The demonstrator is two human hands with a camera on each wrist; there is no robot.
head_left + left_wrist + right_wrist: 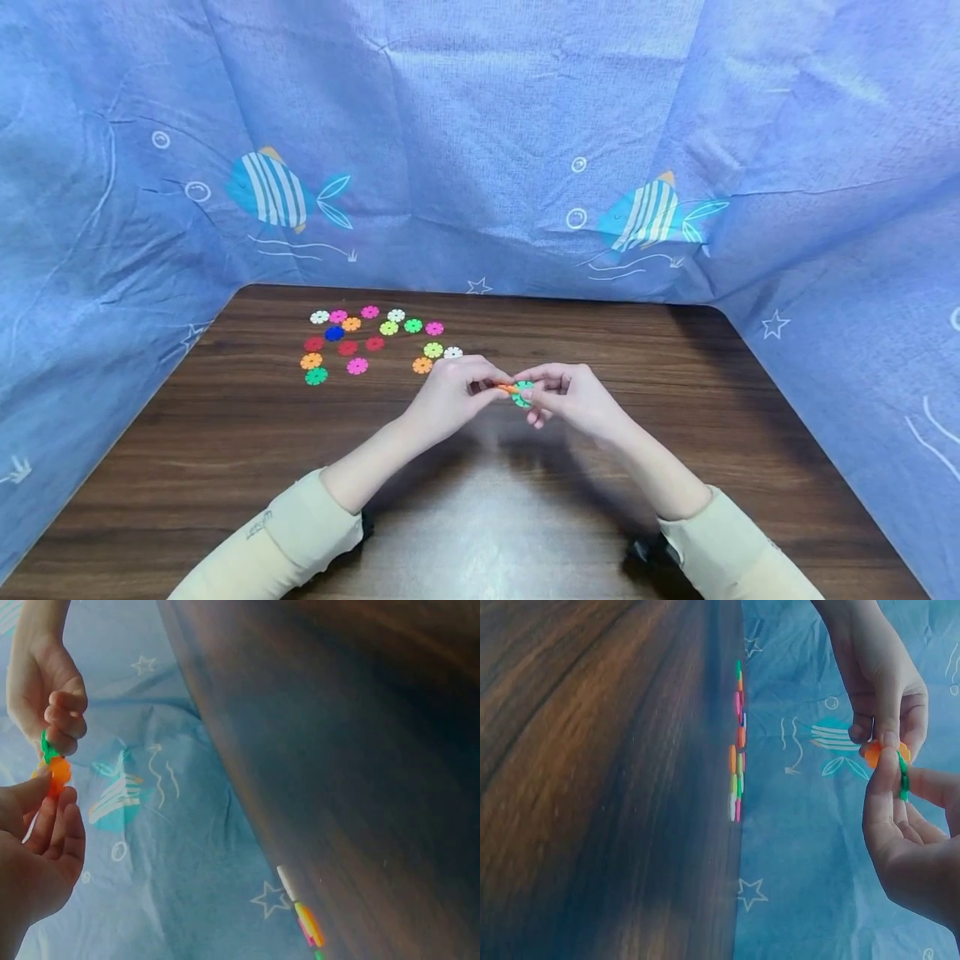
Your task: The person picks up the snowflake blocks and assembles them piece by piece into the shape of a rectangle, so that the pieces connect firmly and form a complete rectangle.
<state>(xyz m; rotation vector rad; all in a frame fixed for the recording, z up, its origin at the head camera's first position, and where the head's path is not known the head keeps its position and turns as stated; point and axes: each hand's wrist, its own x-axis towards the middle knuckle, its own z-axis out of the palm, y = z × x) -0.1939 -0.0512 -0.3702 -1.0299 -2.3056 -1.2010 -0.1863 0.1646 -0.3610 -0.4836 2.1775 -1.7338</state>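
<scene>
Above the middle of the table, my left hand (457, 389) pinches an orange notched disc (60, 774) between thumb and fingers. My right hand (576, 398) pinches a green notched disc (522, 393) by its edge. The two discs meet at their rims, set crosswise to each other; in the right wrist view the green disc (904, 777) stands edge-on against the orange disc (889, 753). Fingertips cover part of both, so how deep the slots engage cannot be seen.
Several loose notched discs, among them a pink disc (357, 366), a blue disc (334, 333) and a green disc (317, 376), lie on the brown wooden table (225, 433) at the back left. A blue fish-print cloth (480, 125) hangs round the table's back and sides.
</scene>
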